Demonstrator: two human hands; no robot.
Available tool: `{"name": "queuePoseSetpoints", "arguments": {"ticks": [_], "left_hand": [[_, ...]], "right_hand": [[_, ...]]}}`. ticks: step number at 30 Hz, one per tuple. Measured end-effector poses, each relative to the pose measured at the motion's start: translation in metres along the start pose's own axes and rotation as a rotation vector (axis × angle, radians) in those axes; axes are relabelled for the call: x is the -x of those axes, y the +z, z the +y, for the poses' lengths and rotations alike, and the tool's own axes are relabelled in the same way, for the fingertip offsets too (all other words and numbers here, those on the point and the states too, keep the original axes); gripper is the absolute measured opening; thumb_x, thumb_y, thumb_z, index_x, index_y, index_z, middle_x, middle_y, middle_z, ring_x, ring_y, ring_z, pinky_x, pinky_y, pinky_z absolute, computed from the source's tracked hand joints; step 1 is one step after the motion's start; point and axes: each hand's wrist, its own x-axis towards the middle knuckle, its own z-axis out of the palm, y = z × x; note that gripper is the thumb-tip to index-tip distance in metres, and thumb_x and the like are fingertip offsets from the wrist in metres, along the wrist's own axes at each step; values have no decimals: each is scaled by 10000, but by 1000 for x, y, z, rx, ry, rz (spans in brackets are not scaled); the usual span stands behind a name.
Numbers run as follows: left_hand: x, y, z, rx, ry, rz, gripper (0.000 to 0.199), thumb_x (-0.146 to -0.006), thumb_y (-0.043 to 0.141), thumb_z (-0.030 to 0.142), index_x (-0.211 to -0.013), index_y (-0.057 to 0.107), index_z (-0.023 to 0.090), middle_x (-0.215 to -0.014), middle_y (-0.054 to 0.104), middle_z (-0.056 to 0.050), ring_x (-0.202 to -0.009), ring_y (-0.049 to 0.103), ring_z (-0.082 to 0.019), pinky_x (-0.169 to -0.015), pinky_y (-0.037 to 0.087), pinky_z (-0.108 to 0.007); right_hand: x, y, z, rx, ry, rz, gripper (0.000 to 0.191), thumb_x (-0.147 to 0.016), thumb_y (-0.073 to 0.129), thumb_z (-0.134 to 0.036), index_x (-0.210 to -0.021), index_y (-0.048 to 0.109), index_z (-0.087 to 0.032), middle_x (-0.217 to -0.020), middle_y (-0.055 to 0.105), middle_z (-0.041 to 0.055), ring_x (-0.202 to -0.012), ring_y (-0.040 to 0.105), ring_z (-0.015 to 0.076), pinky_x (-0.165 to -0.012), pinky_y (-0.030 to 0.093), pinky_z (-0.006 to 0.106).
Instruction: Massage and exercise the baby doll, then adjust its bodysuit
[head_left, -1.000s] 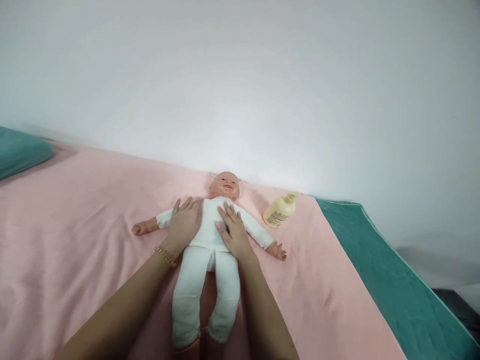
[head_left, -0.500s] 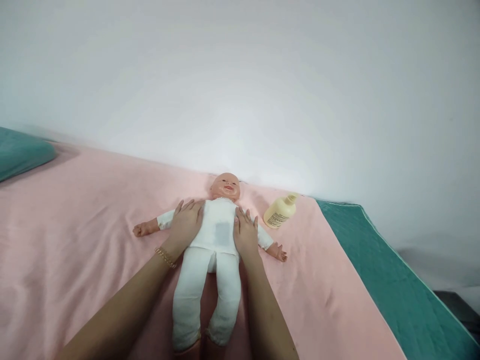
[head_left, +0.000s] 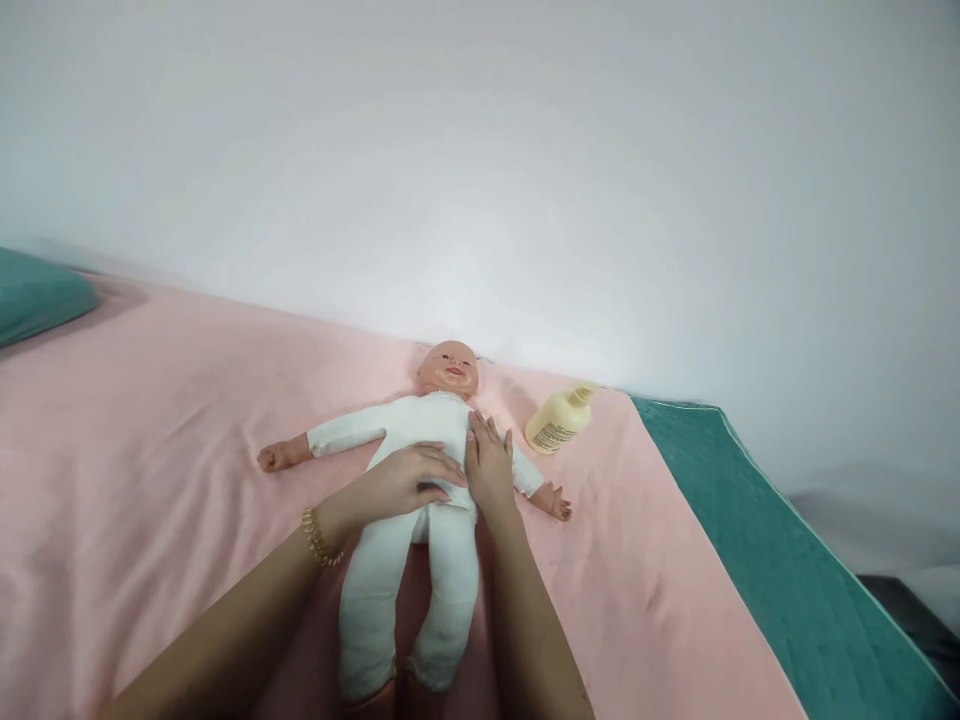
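Note:
A baby doll in a white suit lies on its back, head toward the wall, arms spread. My left hand lies across the doll's lower torso, fingers pointing right and slightly apart; a beaded bracelet is on that wrist. My right hand rests along the side of the doll's chest, near its shoulder, with fingers spread. Neither hand grips anything. Just right of the doll's arm, a pale yellow pump bottle leans on the cloth.
A pink cloth covers the surface under the doll. Green fabric shows at the right, and a green cushion at the left. A white wall rises behind. Something dark is at the lower right.
My left hand has moved from the side of the doll's chest down and right onto its lower torso, covering the grey patch. My right hand has stayed at the same place on the doll.

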Motion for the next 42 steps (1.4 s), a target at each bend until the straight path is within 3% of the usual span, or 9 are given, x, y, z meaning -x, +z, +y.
{"name": "queuePoseSetpoints", "arguments": {"ticks": [11, 18, 23, 26, 28, 31, 34, 38, 42], "left_hand": [[-1, -1, -32, -317, -213, 204, 473, -1022, 362, 467, -1412, 543, 268, -1540, 437, -16, -1481, 299, -222, -1228, 163, -491], [1, 1, -37, -535, -469, 465, 464, -1026, 290, 353, -1382, 568, 244, -1439, 560, -46, -1397, 440, -275, -1214, 53, -586], [7, -5, -42, -634, -522, 505, 468, -1001, 289, 280, -1338, 603, 198, -1352, 630, -95, -1353, 491, -321, -1202, 61, -614], [9, -6, -46, -664, -534, 495, 470, -992, 284, 254, -1323, 610, 191, -1316, 653, -104, -1327, 518, -325, -1197, 99, -613], [9, -6, -49, -683, -536, 487, 467, -981, 289, 230, -1319, 611, 204, -1317, 655, -94, -1310, 536, -321, -1197, 107, -607], [10, -6, -51, -694, -532, 462, 488, -945, 309, 173, -1338, 597, 204, -1331, 645, -98, -1313, 534, -316, -1203, 102, -590], [11, -7, -53, -694, -532, 444, 512, -914, 332, 144, -1357, 584, 196, -1335, 640, -114, -1314, 532, -315, -1204, 113, -574], [12, -6, -53, -700, -525, 434, 509, -906, 356, 153, -1365, 575, 180, -1340, 635, -124, -1309, 531, -325, -1198, 138, -575], [11, -5, -53, -714, -531, 439, 544, -899, 302, 102, -1363, 574, 184, -1338, 640, -97, -1312, 528, -316, -1199, 130, -578]], "right_hand": [[1, 2, -1, -27, 21, 3, 486, -1008, 314, -245, -1456, 465, -132, -1526, 465, 113, -1491, 316, 243, -1243, 76, 523], [2, 0, -2, -34, 8, 7, 492, -1003, 304, -252, -1451, 470, -136, -1521, 472, 117, -1484, 330, 241, -1238, 111, 537], [0, -1, 0, -116, -9, 51, 481, -981, 348, -256, -1419, 513, -145, -1504, 496, 122, -1470, 357, 255, -1233, 141, 555], [6, -9, -8, -314, -147, 87, 450, -980, 393, -318, -1354, 587, -158, -1471, 539, 107, -1433, 421, 236, -1217, 271, 473], [15, -17, -19, -466, -276, -2, 442, -993, 394, -377, -1293, 645, -170, -1377, 628, 89, -1343, 533, 223, -1159, 390, 403], [29, -26, -37, -502, -344, -289, 468, -1003, 374, -472, -1269, 674, -230, -1200, 732, 48, -1181, 655, 223, -1077, 487, 384], [35, -27, -45, -384, -366, -435, 406, -993, 416, -487, -1243, 684, -312, -1202, 733, 5, -1260, 608, 218, -1176, 379, 405], [23, -18, -36, -319, -447, -376, 380, -1019, 394, -423, -1292, 640, -330, -1416, 595, -26, -1449, 399, 187, -1266, 131, 451], [9, -9, -20, -249, -399, -293, 432, -1022, 381, -430, -1417, 515, -318, -1573, 393, -7, -1523, 231, 202, -1249, 76, 544]]}}
